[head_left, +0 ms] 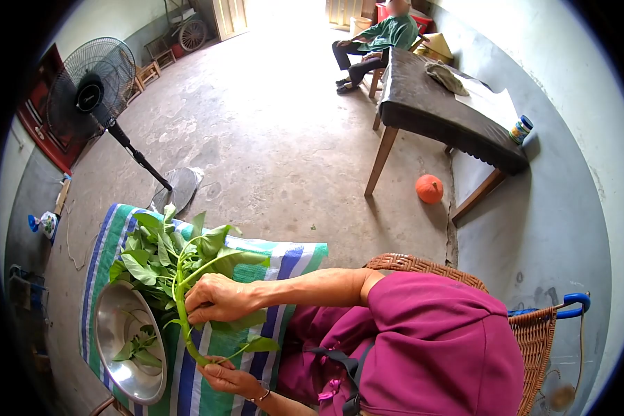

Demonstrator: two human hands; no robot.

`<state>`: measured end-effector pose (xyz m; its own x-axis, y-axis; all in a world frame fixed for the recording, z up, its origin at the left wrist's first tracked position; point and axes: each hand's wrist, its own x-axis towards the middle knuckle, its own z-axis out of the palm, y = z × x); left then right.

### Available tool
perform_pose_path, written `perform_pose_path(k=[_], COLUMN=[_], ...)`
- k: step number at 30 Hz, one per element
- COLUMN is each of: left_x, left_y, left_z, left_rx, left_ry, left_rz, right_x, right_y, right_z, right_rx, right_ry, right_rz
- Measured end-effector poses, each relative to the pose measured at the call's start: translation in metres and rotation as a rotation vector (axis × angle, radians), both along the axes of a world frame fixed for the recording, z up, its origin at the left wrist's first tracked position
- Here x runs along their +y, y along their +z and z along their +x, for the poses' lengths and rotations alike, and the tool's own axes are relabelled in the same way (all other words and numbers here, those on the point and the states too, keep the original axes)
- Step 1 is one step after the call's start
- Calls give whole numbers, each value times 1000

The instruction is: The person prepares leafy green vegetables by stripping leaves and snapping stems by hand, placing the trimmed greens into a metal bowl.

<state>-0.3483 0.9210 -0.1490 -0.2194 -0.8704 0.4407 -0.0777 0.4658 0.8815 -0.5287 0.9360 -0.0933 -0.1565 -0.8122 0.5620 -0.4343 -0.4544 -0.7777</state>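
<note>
While the fingers of the right hand (218, 297) and left hand (230, 380) grip the green stem (188, 338) above the striped cloth (288, 256), beside the metal bowl (111, 326), an uneven pull could snap it and drop leaves (262, 344) outside.

Hands (218, 298) holding leafy stem (181, 292), metal bowl (128, 378) alongside, striped cloth (187, 381) beneath

A thick, bright-green leafy stem (179, 295) slants above the striped sheet (187, 378), broad leaves fanning from its upper part and one leaf hanging out near its lower end. Behind it, a heap of greens (140, 267) sprawls toward the sheet's far left corner. By the left edge, a shiny metal bowl (111, 333) holds loose leaves (145, 357), perhaps with thin stalks among them.
</note>
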Motion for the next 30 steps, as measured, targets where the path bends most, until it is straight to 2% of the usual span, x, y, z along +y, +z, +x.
perform_pose_path(k=[1,5,9,11,12,14,16,18,20,22,23,24,26,27,28,29,30], left_x=[1,-1,7,13,15,19,24,20,19,24,13,15,19,20,19,18,18], left_y=[1,-2,13,22,24,31,40,33,28,39,19,24,38,47,48,47,46], left_z=[0,0,-5,-13,-16,-25,-38,-36,-37,-48,-31,-33,-35,-33,-29,-23,-19], left_rx=[-12,-5,59,73,123,173,298,315,332,588,573,573,730,845,845,924,997], left_ry=[3,16,28,58,44,30,60,27,-1,92,-147,-145,-192,-291,-290,-547,-808], left_rz=[7,25,173,219,266,310,425,471,520,776,781,782,991,1074,1075,1093,1099], right_x=[0,2,-3,-11,-9,-6,-9,-11,-11,-16,-18,-18,-20,-21,-20,-21,-17], right_y=[1,8,4,-5,-4,-1,-6,-7,-9,-13,-16,-17,-18,-20,-23,-25,-15], right_z=[1,0,2,8,10,12,16,23,23,25,25,24,20,15,8,2,-1], right_rx=[58,262,229,-336,-336,-779,-872,-1282,-1297,-1194,-1143,-1144,-992,-992,-998,-999,-956], right_ry=[-68,-171,-156,39,41,196,218,257,270,177,166,167,153,153,354,558,580], right_rz=[-115,-230,-292,-162,-163,89,141,190,192,76,57,59,35,36,60,83,32])
